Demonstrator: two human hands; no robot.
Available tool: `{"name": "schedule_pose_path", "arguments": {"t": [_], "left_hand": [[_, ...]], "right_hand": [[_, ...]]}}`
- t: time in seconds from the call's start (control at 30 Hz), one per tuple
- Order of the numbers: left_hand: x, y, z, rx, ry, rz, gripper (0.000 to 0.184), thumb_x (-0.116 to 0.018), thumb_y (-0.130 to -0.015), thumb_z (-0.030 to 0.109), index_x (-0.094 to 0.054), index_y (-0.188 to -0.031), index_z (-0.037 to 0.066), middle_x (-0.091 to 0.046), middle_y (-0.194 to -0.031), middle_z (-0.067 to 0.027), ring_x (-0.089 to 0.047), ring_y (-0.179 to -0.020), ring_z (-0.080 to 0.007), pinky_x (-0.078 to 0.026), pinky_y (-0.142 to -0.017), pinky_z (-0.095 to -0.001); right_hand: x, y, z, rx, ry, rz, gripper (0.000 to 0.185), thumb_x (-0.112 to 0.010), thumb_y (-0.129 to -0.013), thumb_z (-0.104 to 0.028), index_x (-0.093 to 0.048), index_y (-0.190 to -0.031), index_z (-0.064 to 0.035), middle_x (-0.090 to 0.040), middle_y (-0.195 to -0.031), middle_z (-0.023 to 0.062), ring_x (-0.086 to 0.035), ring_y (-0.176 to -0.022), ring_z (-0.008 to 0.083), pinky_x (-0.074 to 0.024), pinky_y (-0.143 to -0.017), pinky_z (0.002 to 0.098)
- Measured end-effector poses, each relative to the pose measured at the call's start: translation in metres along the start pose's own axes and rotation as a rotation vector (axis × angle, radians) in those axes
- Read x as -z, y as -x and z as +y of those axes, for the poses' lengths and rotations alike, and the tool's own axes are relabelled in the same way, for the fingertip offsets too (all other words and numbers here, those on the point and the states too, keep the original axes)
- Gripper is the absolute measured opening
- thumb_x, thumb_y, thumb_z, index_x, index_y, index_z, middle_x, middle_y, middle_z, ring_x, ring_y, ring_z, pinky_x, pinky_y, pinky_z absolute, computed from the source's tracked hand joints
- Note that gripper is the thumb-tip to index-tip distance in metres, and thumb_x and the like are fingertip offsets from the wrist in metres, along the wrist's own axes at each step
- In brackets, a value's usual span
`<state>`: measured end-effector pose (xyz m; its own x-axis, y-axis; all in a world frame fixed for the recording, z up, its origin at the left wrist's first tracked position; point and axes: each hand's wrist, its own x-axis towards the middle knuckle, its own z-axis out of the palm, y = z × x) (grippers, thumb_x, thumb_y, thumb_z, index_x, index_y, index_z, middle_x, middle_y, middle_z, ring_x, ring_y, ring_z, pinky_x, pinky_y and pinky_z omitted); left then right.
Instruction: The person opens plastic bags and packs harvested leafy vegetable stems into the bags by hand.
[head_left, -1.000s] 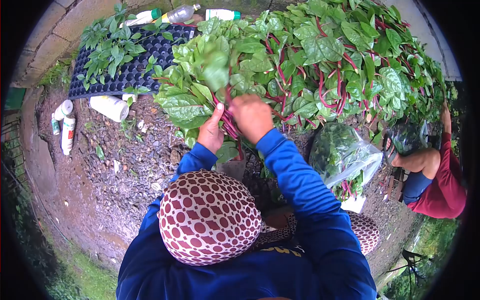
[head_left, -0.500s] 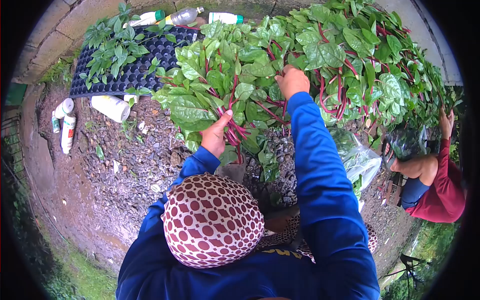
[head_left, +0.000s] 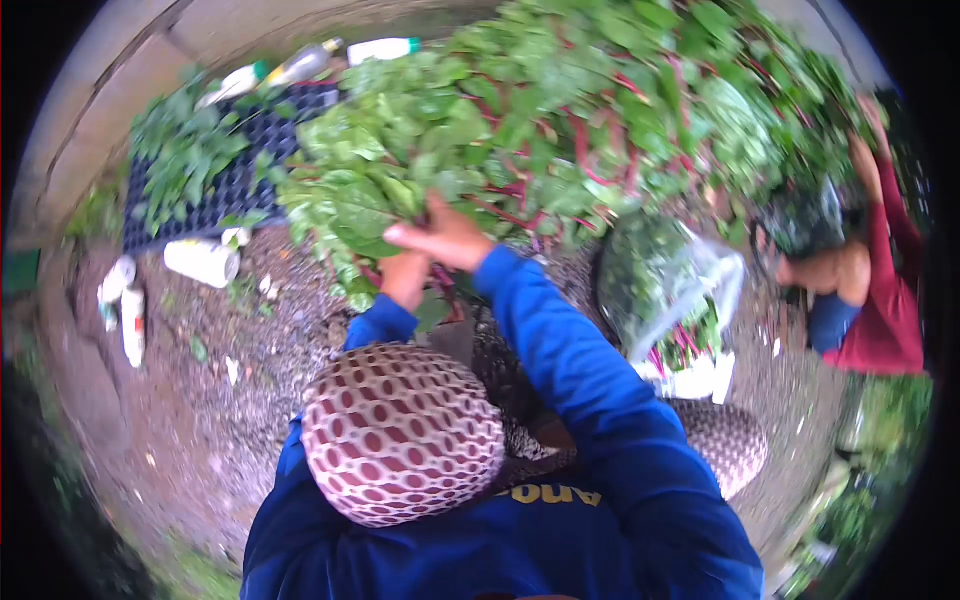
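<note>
A big heap of leafy greens (head_left: 560, 110) with red stems spreads across the top of the view. My left hand (head_left: 405, 278) is closed round the red stems of a bunch (head_left: 350, 205) at the heap's left end. Right above it, my right hand (head_left: 445, 237) lies against the bunch, thumb pointing left; its fingers are partly hidden among leaves and blurred, so its hold cannot be made out. A clear plastic bag (head_left: 660, 275) with greens in it stands right of my right forearm.
A black cell tray (head_left: 265, 145) with green plants lies at the upper left. White bottles (head_left: 202, 262) are on the wet gravel ground and behind the tray. At the right, another person in a red top (head_left: 885, 300) reaches to the heap beside a second bag (head_left: 805, 215).
My right hand has come back left from the middle of the heap to the bunch at my left hand. The view has shifted, and the other person now has both arms at the heap.
</note>
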<state>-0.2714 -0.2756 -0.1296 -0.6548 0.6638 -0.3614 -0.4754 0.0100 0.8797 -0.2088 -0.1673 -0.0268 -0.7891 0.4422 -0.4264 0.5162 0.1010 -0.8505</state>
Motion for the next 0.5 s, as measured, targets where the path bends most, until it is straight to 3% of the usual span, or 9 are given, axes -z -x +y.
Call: {"name": "schedule_pose_path", "arguments": {"t": [0.1,0.13,0.17,0.2,0.27,0.33,0.37,0.4,0.5], "left_hand": [[0.002,-0.012,0.019,-0.245,-0.853,-0.095,0.022,-0.062,-0.081,0.019,-0.062,-0.097,0.004,-0.063,-0.095,-0.0133,-0.059,-0.088,-0.0266,-0.045,-0.075,-0.0381],[-0.007,-0.016,0.04,-0.381,-1.116,-0.117,0.022,-0.061,-0.081,0.02,-0.061,-0.096,0.004,-0.063,-0.093,-0.0143,-0.059,-0.087,-0.0286,-0.044,-0.074,-0.0393],[-0.017,-0.016,0.057,-0.54,-1.376,-0.108,0.022,-0.06,-0.081,0.021,-0.061,-0.095,0.004,-0.063,-0.092,-0.0153,-0.059,-0.086,-0.0306,-0.044,-0.073,-0.0406],[-0.053,0.009,0.109,-0.601,-1.328,-0.15,0.028,-0.058,-0.078,0.025,-0.061,-0.094,0.003,-0.061,-0.09,-0.0186,-0.056,-0.084,-0.038,-0.042,-0.075,-0.0458],[-0.102,0.038,0.167,-0.89,-1.424,-0.224,0.031,-0.067,-0.068,0.019,-0.059,-0.088,-0.002,-0.059,-0.084,-0.0205,-0.052,-0.079,-0.0392,-0.039,-0.079,-0.0481],[-0.146,0.069,0.2,-1.323,-1.36,-0.204,0.052,-0.072,-0.063,0.024,-0.049,-0.101,-0.003,-0.048,-0.094,-0.0216,-0.046,-0.094,-0.0398,-0.036,-0.085,-0.0489],[-0.169,0.085,0.217,-1.447,-1.313,-0.309,0.062,-0.073,-0.062,0.028,-0.045,-0.108,-0.004,-0.046,-0.098,-0.0212,-0.045,-0.096,-0.0394,-0.037,-0.086,-0.0478],[-0.192,0.102,0.233,-1.487,-1.272,-0.429,0.068,-0.073,-0.064,0.03,-0.045,-0.114,-0.005,-0.048,-0.103,-0.0212,-0.046,-0.1,-0.0384,-0.037,-0.088,-0.0468],[-0.259,0.126,0.248,-1.476,-0.982,-0.799,0.084,-0.072,-0.067,0.038,-0.038,-0.129,-0.009,-0.049,-0.118,-0.025,-0.046,-0.111,-0.036,-0.035,-0.097,-0.0435]], "right_hand": [[-0.009,-0.002,-0.007,0.031,0.19,0.123,0.137,-0.076,-0.047,-0.067,-0.01,-0.136,0.0144,-0.036,-0.132,0.0338,-0.043,-0.122,0.0388,-0.0352,-0.103,0.0345],[0.004,0.009,-0.022,-0.019,0.056,0.126,0.126,-0.078,-0.047,-0.062,-0.025,-0.134,0.0117,-0.046,-0.125,0.0312,-0.049,-0.115,0.0383,-0.0392,-0.099,0.0352],[0.001,0.009,-0.015,0.155,-0.172,0.301,0.092,-0.079,-0.058,-0.047,-0.044,-0.125,0.0053,-0.056,-0.115,0.0235,-0.057,-0.104,0.0332,-0.044,-0.092,0.0363],[0.013,0.019,-0.018,0.22,-0.458,0.269,0.082,-0.078,-0.062,-0.043,-0.048,-0.122,0.0034,-0.058,-0.112,0.0198,-0.058,-0.101,0.0298,-0.0447,-0.09,0.0347],[0.034,0.044,-0.054,0.376,-1.029,0.153,0.061,-0.076,-0.07,-0.036,-0.056,-0.116,-0.0004,-0.062,-0.108,0.0123,-0.059,-0.097,0.0232,-0.046,-0.086,0.0314],[0.089,0.094,-0.08,0.56,-1.06,0.179,0.045,-0.072,-0.076,-0.028,-0.06,-0.11,-0.0021,-0.064,-0.099,0.0056,-0.059,-0.091,0.015,-0.0465,-0.081,0.0276],[0.122,0.127,-0.091,0.394,-0.948,0.189,0.042,-0.071,-0.077,-0.028,-0.06,-0.109,-0.003,-0.064,-0.096,0.0037,-0.059,-0.089,0.0139,-0.0466,-0.081,0.0284],[0.154,0.159,-0.097,0.228,-0.826,0.195,0.039,-0.07,-0.078,-0.027,-0.061,-0.107,-0.0039,-0.064,-0.093,0.0018,-0.059,-0.086,0.0128,-0.0467,-0.08,0.0291],[0.224,0.223,-0.083,0.398,-0.791,0.381,0.03,-0.065,-0.082,-0.022,-0.061,-0.105,-0.0042,-0.065,-0.09,0.0039,-0.062,-0.08,0.0141,-0.0508,-0.071,0.0306]]}}
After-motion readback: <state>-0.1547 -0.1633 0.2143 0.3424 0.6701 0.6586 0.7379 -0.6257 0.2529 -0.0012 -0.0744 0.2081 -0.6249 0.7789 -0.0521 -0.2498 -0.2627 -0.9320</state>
